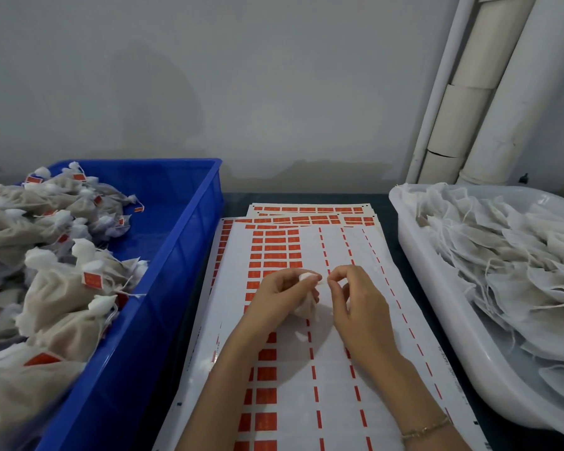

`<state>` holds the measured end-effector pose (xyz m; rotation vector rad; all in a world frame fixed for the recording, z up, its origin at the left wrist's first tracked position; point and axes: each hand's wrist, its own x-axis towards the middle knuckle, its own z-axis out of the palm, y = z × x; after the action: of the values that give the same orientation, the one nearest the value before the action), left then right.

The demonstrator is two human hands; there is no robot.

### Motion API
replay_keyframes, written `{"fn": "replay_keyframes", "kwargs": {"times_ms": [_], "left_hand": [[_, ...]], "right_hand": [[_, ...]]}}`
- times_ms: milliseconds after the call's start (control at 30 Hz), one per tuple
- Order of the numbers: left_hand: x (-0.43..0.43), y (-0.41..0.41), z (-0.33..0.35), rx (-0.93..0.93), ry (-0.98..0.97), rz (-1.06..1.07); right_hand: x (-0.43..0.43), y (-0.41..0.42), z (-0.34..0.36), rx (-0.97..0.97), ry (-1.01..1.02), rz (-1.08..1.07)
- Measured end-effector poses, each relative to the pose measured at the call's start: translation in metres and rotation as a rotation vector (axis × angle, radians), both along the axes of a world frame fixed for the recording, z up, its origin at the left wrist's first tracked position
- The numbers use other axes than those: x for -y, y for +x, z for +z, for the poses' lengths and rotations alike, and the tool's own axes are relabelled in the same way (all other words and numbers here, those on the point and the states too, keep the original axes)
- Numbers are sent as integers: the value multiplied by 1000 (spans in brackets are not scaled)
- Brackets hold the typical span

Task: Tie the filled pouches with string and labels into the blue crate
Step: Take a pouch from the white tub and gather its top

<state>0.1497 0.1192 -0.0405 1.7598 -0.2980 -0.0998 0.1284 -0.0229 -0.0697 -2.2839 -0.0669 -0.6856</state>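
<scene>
Holding a small filled white mesh pouch (307, 306) above red-and-white label sheets (275, 252).
Gripping its neck in curled fingers of the left hand (279, 296); pinching the thin white string (323, 282) between right hand (357, 302) fingers.

Setting: a small hand-packing workstation, a workshop rather than a home.

Evidence:
- Blue plastic crate (189, 229) at left, heaped with tied, red-tagged mesh pouches (56, 294) in bulk.
- Overlapping sheets of red peel-off labels (274, 249) cover the dark bench (235, 198); many rows are already stripped.
- White plastic tub (412, 252) at right, piled with untied pouches (508, 255).
- Bare, scuffed grey wall (274, 92) behind.
- White pipes (469, 109), possibly lagged, run up the right corner.
</scene>
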Motion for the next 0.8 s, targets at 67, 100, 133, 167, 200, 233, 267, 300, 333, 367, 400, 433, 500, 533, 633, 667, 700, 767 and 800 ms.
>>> {"fn": "replay_keyframes", "kwargs": {"times_ms": [67, 100, 133, 167, 200, 233, 267, 300, 333, 367, 400, 433, 500, 533, 633, 667, 700, 767, 800], "left_hand": [[0, -1, 1, -23, -3, -11], [1, 0, 0, -43, -10, -16], [2, 1, 0, -72, -26, -15], [3, 3, 1, -117, -43, 0], [5, 5, 1, -178, -64, 12], [7, 8, 2, -244, -113, 15], [7, 9, 3, -295, -192, 24], [7, 10, 3, -326, -262, 38], [7, 10, 4, -339, -304, 55], [6, 11, 4, -340, -326, 69], [6, 11, 3, -341, -346, 74], [6, 11, 2, -342, -364, 73], [7, 10, 2, -329, -376, 64], [7, 9, 3, -327, -376, 67], [8, 6, 5, -284, -315, 90], [8, 5, 5, -256, -264, 104], [7, 6, 5, -230, -211, 125], [8, 4, 4, -228, -183, 164], [7, 4, 3, -221, -190, 158]], "right_hand": [[0, 0, -1, -2, -29, -31], [1, 0, -1, -3, -37, -46], [1, 0, -1, -4, -38, -57], [1, 0, -1, -8, -37, -65], [1, 0, -1, -14, -39, -71], [2, 1, -2, -17, -44, -76], [2, 1, -2, -17, -49, -81], [2, 1, -2, -14, -52, -88], [2, 1, -2, -12, -55, -95], [3, 0, -1, -12, -58, -103], [3, 0, 0, -12, -59, -109], [3, -1, 0, -12, -61, -113], [5, -1, 2, -10, -72, -119], [6, -1, 2, -10, -81, -124], [9, -1, 5, 11, -85, -154], [9, -1, 6, 27, -89, -165], [10, -1, 7, 40, -96, -174], [12, 0, 8, 34, -107, -188], [12, 0, 8, 24, -109, -194]]}}
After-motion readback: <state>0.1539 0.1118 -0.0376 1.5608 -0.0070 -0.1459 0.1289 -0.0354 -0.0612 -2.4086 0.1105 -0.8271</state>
